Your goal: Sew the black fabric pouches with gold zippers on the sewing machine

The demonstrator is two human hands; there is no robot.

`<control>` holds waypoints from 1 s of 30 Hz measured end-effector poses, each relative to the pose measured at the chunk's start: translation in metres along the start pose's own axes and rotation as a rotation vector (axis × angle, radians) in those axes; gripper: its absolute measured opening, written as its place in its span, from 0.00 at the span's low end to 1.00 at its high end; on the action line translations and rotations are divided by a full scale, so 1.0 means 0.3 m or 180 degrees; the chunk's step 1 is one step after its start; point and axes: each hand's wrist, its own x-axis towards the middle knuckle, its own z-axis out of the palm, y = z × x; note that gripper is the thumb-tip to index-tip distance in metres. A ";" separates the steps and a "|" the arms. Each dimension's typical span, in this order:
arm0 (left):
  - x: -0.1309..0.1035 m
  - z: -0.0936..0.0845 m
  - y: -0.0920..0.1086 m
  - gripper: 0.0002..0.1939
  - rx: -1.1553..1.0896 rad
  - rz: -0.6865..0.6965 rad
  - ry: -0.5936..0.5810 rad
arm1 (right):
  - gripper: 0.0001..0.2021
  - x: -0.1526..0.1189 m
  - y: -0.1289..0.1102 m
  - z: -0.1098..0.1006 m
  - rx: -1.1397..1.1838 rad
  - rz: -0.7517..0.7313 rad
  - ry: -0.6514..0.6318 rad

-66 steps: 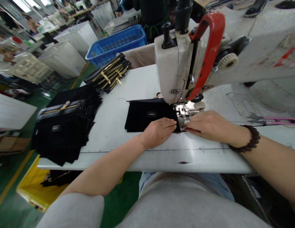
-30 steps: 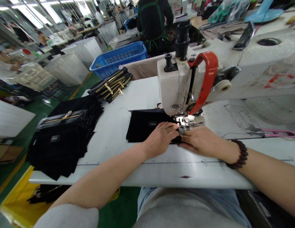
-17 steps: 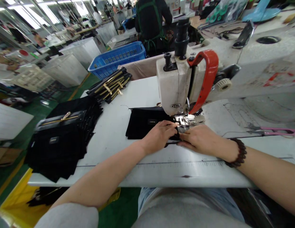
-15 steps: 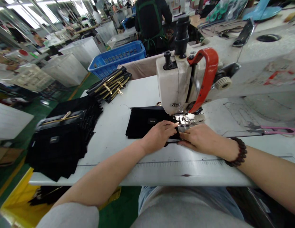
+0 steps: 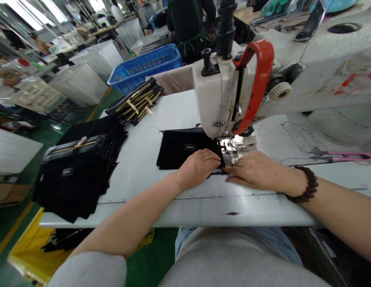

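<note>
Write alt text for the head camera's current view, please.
A person's left hand rests on black fabric at a sewing machine, the right hand at the fabric's corner. At left, black pieces lie stacked on the white table.

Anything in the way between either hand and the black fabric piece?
Nothing visible: the left hand lies on the black fabric piece, and the right hand is at its near right corner. The pink-handled snips lie off to the right.

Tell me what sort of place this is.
Most likely a sewing workshop or factory floor: an industrial-looking sewing machine, a stack of matching black fabric pieces, and a blue crate beyond the table.
</note>
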 end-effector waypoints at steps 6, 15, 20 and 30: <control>0.002 0.001 0.002 0.08 0.0077 0.0077 -0.0062 | 0.13 0.002 -0.005 -0.012 0.0050 0.0106 -0.0057; 0.003 0.011 0.004 0.06 -0.0390 -0.0082 0.0369 | 0.13 -0.002 -0.005 -0.015 0.0008 0.0105 -0.0053; -0.004 0.012 0.000 0.07 -0.0137 0.0054 0.0077 | 0.12 0.000 -0.003 -0.015 0.0060 0.0091 -0.0079; 0.001 0.014 0.001 0.07 -0.0222 0.0054 0.0185 | 0.13 0.002 -0.005 -0.014 0.0060 0.0054 -0.0028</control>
